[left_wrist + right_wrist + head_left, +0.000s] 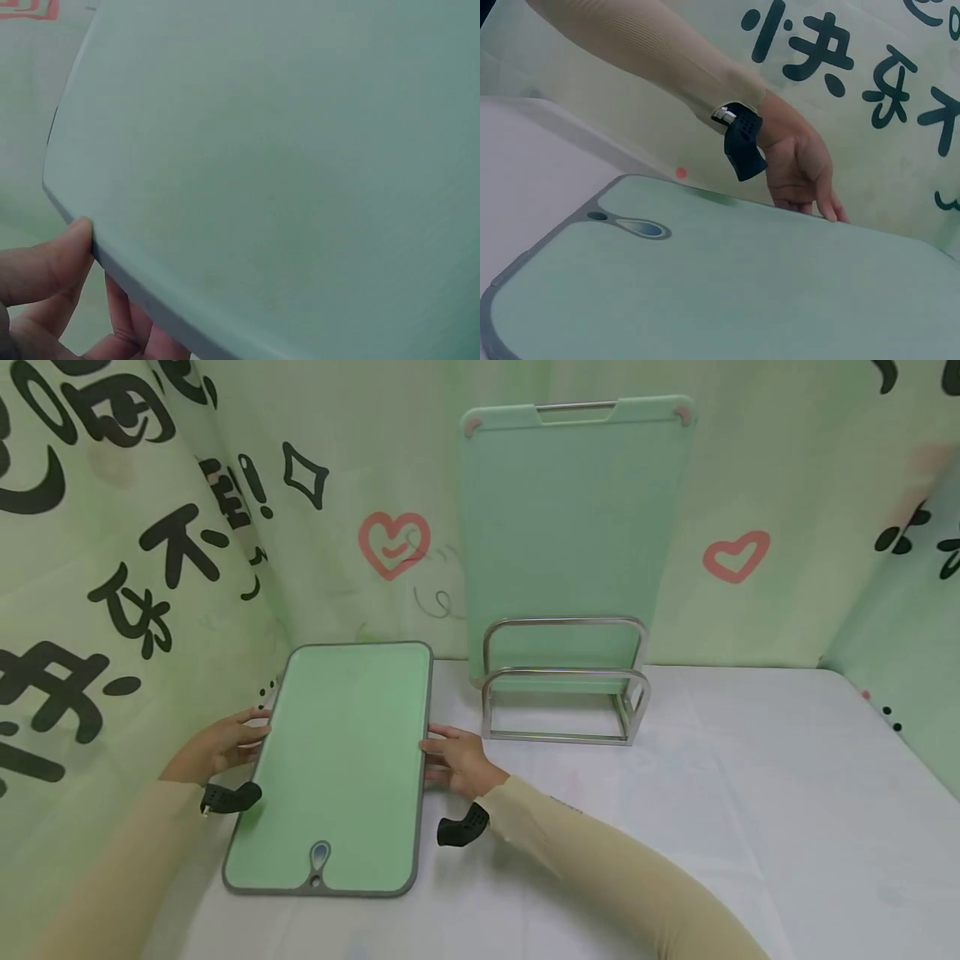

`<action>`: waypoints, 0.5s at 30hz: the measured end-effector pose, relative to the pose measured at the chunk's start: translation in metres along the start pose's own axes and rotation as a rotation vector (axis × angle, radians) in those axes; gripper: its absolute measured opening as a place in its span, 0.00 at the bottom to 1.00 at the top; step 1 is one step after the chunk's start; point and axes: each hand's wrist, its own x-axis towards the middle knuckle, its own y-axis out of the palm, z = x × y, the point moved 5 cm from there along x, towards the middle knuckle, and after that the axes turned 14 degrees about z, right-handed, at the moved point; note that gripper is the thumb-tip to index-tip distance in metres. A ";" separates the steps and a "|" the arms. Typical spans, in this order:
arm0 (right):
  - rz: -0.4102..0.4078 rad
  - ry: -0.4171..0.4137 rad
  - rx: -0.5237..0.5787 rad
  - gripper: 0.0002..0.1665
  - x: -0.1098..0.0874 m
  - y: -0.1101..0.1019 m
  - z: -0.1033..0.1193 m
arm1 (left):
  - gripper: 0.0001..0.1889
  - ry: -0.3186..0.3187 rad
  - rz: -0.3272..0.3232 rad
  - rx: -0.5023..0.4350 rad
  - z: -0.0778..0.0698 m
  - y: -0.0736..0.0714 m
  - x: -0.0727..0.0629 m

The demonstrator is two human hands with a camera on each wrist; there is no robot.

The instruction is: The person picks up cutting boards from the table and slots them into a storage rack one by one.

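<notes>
A light green cutting board [337, 752] with a grey rim and a teardrop-shaped hole at its near end is held by its two long sides, at the left of the table. My left hand [217, 747] grips the left edge. In the left wrist view its thumb [56, 259] presses at the rim while other fingers curl under the edge. My right hand [461, 762] holds the right edge, fingers at the rim and partly hidden by the board. In the right wrist view, the left hand [802, 169] shows across the board's far edge.
Right of the board stands a metal rack [566, 672] with a second green cutting board [566, 527] upright in it, leaning back slightly. A white cloth covers the table [720, 810]. Printed green curtains [337, 585] enclose the back and sides.
</notes>
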 end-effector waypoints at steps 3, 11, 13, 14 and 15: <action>0.005 -0.017 -0.035 0.25 -0.002 0.001 0.011 | 0.21 0.024 0.001 -0.013 -0.007 -0.001 -0.002; 0.015 -0.081 -0.082 0.25 -0.006 0.002 0.041 | 0.12 0.127 -0.009 -0.072 -0.027 -0.001 -0.011; 0.024 -0.100 -0.096 0.24 -0.006 0.001 0.047 | 0.12 0.160 -0.018 -0.076 -0.033 -0.001 -0.014; 0.029 -0.107 -0.102 0.25 -0.007 0.000 0.050 | 0.12 0.177 -0.022 -0.087 -0.035 0.000 -0.015; 0.031 -0.115 -0.111 0.25 -0.007 0.000 0.053 | 0.12 0.195 -0.025 -0.103 -0.038 0.000 -0.017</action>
